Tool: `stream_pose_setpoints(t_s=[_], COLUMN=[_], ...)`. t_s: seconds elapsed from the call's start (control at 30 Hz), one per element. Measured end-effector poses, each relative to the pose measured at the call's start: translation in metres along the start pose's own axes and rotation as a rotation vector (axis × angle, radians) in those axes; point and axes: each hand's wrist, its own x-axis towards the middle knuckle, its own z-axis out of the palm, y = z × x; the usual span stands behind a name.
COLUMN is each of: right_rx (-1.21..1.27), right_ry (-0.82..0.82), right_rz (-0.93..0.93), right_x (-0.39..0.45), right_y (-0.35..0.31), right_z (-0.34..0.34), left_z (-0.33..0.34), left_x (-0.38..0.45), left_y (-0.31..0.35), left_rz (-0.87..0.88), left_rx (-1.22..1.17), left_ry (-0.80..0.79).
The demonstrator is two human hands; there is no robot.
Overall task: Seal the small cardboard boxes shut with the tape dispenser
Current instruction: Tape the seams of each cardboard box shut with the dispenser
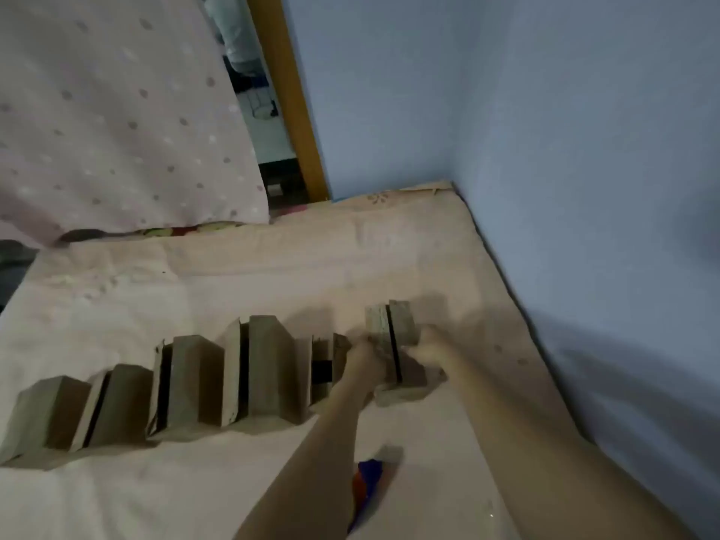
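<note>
The left hand (pixel 364 350) and right hand (pixel 422 337) seem to grip the rightmost cardboard box (pixel 391 344) from either side, though blur hides the fingers. Its flaps nearly meet. Four more boxes (pixel 187 383) stand open-flapped leftward on the bed (pixel 233 274); contents unseen.

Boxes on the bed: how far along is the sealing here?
No box looks taped. In hand: both the left hand and the right hand touch the far-right box, whose flaps show a dark open seam; motion blur hides the grip. Left: the row of boxes stands open-flapped, and the red-and-blue item, probably the tape dispenser, lies untouched on the bed.
</note>
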Motion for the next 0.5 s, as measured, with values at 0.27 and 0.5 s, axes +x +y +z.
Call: stream_pose_setpoints(t_s=[0.27,0.5], right_rx=[0.175,0.152], right_ry=[0.022,0.076], right_rz=[0.134,0.181], right_x=[0.021,-0.005], right_y=[0.022,0.026], right_z=[0.034,0.029], left_z=[0.024,0.023], left_x=[0.015,-0.005], left_y=[-0.008,-0.005], left_rz=[-0.111,-0.14], left_rx=[-0.276,-0.308], left_ry=[0.057,-0.003])
